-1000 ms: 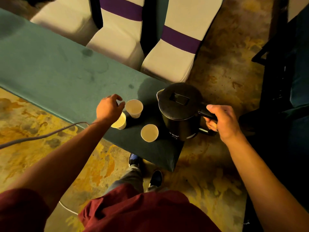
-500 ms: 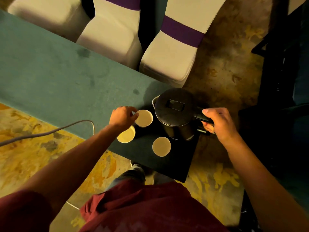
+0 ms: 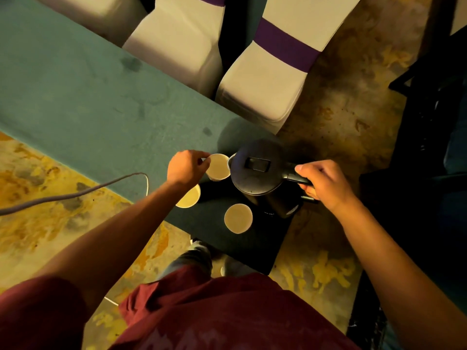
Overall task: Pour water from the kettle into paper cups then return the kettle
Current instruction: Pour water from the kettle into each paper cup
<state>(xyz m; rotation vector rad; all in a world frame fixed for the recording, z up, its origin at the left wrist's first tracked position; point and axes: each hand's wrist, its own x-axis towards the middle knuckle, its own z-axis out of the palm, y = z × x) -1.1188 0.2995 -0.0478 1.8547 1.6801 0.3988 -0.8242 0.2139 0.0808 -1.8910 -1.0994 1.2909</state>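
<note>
Head view. The right hand (image 3: 326, 184) is gripping the handle of the black kettle (image 3: 257, 170), its fingers (image 3: 309, 170) curled round the handle and the thumb lying along the top; the kettle is sitting at about 1 o'clock from the frame centre, near the corner of the green surface (image 3: 75, 102), lid closed, its spout (image 3: 231, 157) pointing toward 9 o'clock. The left hand (image 3: 187, 168) is pinching the rim of the far paper cup (image 3: 218, 166), which is standing just beside the spout, at 9 o'clock from the kettle. A second paper cup (image 3: 189, 198) is standing at 7 o'clock from the first, partly hidden under the left wrist, and a third paper cup (image 3: 238, 218) is standing at 6 o'clock from the kettle, apart from the others. Whether any cup is holding water cannot be told from this angle. The step in hand appears to be the first pour. To do it well, the left fingers should be steadying the cup low and lightly without squeezing its thin wall, while the right hand is tipping the kettle slowly so the spout is centring over the cup mouth; a fast tilt risks overshooting the rim. A grey cable (image 3: 75, 195) is trailing off the surface edge at 9 o'clock, and white-covered chairs (image 3: 265, 92) are standing at 12 o'clock.
</note>
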